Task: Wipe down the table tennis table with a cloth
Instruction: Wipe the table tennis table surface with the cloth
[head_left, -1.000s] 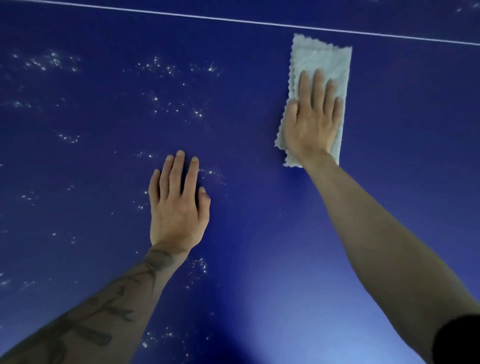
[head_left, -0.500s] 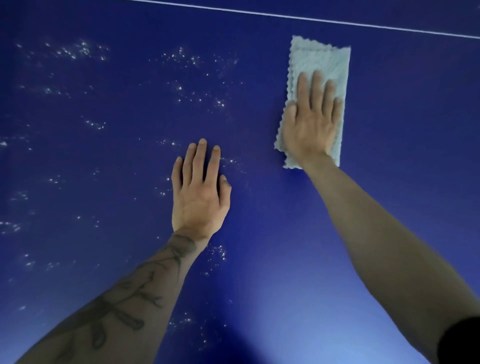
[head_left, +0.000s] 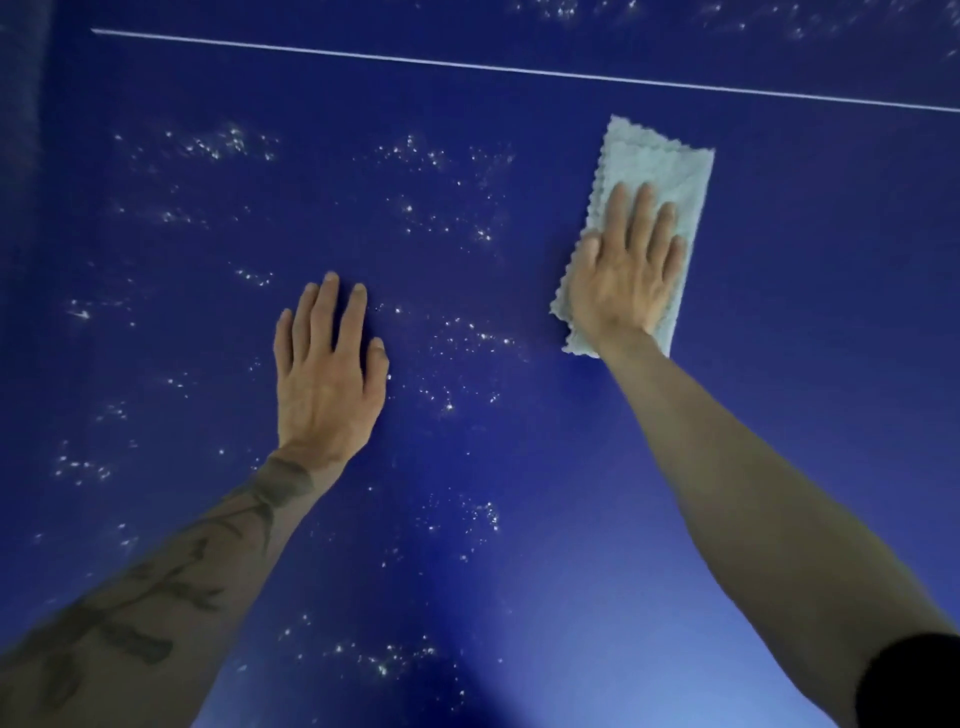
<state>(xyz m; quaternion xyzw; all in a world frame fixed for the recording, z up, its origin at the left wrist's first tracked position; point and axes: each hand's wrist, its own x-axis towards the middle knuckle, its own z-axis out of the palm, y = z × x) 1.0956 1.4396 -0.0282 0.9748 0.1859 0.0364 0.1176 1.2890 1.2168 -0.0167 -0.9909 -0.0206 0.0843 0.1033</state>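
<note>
The right hand (head_left: 623, 280) pressed flat on the cloth (head_left: 660, 161), whose narrow strokes could skip white specks (head_left: 467, 332) beside the flat left hand (head_left: 327, 374).

- Dim overall; a pale glow brightens the table (head_left: 597, 649) near the bottom edge.
- Specks (head_left: 457, 338) glint white.
- Left edge is darker; whole picture slightly soft.

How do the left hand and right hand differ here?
The left hand rests on the bare table tennis table among white specks; the right hand presses the pale cloth. The left hand sits nearer the person; the right hand reaches farther, toward the white line. Both lie palm down, fingers straight.
</note>
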